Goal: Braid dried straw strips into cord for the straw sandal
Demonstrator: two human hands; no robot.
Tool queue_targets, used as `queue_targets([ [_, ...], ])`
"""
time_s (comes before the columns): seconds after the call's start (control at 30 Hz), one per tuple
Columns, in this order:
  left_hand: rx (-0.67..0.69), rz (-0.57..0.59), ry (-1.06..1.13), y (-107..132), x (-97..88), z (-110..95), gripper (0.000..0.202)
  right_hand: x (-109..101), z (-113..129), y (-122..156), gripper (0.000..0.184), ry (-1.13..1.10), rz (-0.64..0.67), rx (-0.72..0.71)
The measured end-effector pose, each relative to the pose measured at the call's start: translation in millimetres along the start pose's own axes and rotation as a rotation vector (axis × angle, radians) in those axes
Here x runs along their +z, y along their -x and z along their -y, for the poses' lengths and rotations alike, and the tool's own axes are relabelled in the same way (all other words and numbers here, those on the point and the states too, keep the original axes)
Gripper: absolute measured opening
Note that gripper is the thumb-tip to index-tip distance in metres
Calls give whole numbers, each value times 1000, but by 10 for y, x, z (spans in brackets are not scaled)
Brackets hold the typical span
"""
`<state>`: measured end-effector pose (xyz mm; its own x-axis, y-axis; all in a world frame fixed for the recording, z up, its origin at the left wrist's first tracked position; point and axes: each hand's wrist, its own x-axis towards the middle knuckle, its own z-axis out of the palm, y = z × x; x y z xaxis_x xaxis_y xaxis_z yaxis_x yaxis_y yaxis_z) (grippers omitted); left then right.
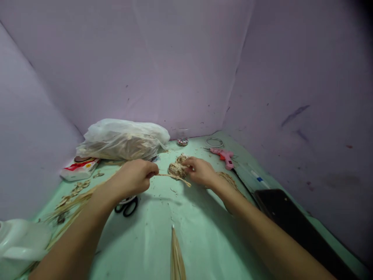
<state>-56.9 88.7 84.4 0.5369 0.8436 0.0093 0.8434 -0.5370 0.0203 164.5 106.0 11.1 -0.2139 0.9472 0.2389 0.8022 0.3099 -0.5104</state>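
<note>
My left hand point(140, 175) is closed in a pinch on one end of a thin twisted straw cord point(169, 175). The cord stretches to the right and ends in a loose, frayed tip below my right hand point(199, 170). Fingers bent, my right hand is at the right side of a coiled bundle of braided straw cord point(177, 168); what its fingertips hold is too small to make out. Nearer to me, a sheaf of pale straw strands point(177, 256) lies with its tied, white-tipped end pointing away.
Black-handled scissors point(130, 206) lie by my left forearm. At the back are a clear plastic bag point(125, 136) and a jar of beads point(182, 141). On the right sit a pink glue gun point(223, 154) and a black flat device point(297, 229). A white jug point(23, 241) stands front left.
</note>
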Motion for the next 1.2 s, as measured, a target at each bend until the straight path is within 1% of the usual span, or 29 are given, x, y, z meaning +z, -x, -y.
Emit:
queue_targets([
  [0.07, 13, -11, 64, -72, -8, -19, 26, -82, 17, 66, 26, -149, -111, 41],
  [0.1, 22, -25, 78, -122, 3, -29, 26, -112, 30, 103, 28, -224, -136, 47],
  [0.17, 37, -66, 78, -237, 47, -43, 28, -134, 63, 178, 30, -307, -93, 38],
  [0.23, 45, -104, 87, -352, 115, -45, 29, -103, 91, 235, 25, -334, -25, 23],
  [0.3, 71, -119, 130, -455, 196, -33, 28, -37, 101, 255, 19, -359, -28, 44],
  [0.37, 130, -93, 202, -543, 277, -8, 26, 35, 94, 236, 16, -403, -100, 135],
  [0.43, 178, -81, 253, -619, 345, 26, 24, 93, 79, 192, 17, -494, -162, 257],
  [0.47, 181, -105, 261, -652, 373, 47, 23, 117, 72, 166, 19, -561, -172, 304],
  [0.57, 127, -246, 247, -735, 437, 111, 19, 185, 44, 98, 20, -791, -150, 380],
  [0.6, 116, -266, 247, -756, 455, 130, 18, 212, 31, 83, 20, -841, -146, 396],
  [0.63, 111, -260, 254, -772, 472, 145, 17, 241, 15, 72, 20, -870, -147, 412],
  [0.73, 96, -197, 321, -806, 529, 168, 17, 336, -47, 66, 22, -866, -161, 441],
  [0.8, 57, -196, 409, -826, 576, 169, 18, 391, -89, 77, 21, -829, -168, 444],
  [0.87, -5, -227, 484, -854, 635, 172, 19, 428, -117, 96, 21, -742, -174, 406],
  [0.97, -78, -257, 509, -904, 740, 196, 20, 448, -126, 123, 21, -552, -187, 289],
  [1.1, -27, -252, 586, -955, 879, 231, 20, 450, -112, 129, 22, -387, -235, 207],
  [1.17, -40, -231, 659, -967, 935, 236, 19, 456, -115, 118, 22, -357, -247, 203],
  [1.2, -60, -205, 702, -970, 958, 236, 18, 460, -120, 112, 22, -354, -233, 205],
])
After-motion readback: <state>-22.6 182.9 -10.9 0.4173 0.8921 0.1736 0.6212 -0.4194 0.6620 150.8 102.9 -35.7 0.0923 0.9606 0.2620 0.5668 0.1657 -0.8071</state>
